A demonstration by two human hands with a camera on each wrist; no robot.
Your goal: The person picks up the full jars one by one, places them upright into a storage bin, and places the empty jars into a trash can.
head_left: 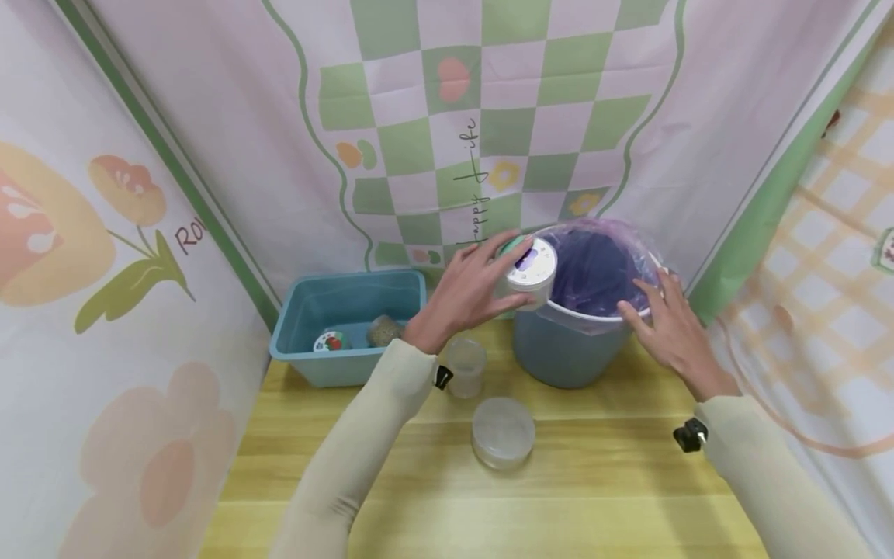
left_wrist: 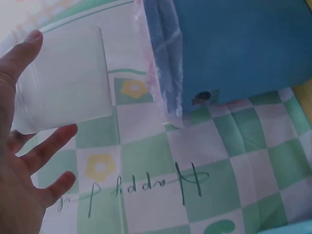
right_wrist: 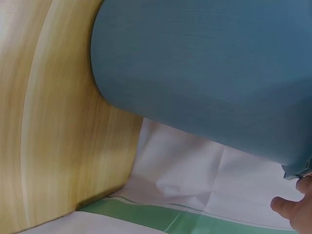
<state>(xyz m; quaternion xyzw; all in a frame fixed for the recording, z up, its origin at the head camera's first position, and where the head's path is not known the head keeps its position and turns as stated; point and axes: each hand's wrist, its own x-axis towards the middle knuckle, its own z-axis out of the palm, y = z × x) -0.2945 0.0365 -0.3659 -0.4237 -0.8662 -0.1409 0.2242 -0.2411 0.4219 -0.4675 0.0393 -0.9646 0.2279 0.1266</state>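
Observation:
My left hand [head_left: 469, 286] grips a translucent plastic container [head_left: 534, 295] by its sides, thumb and fingers spread round it. Its white round top [head_left: 534, 262] carries a purple print, with green at the edge. The container is beside the left rim of a blue trash bin [head_left: 569, 357], level with its mouth. A thin purplish bag [head_left: 594, 264] lines the bin and folds over its white rim. On the bin's right side, my right hand [head_left: 673, 334] rests at the rim with fingers spread and fairly straight; only fingertips [right_wrist: 285, 205] of it show in the right wrist view.
A blue rectangular basin [head_left: 349, 351] stands left, holding a container with a printed round top [head_left: 330, 341] and a brownish lump [head_left: 383, 331]. A clear cup [head_left: 466, 365] and a round clear container [head_left: 503, 432] stand on the wooden table [head_left: 559, 497]. Patterned cloth [head_left: 391, 93] hangs behind.

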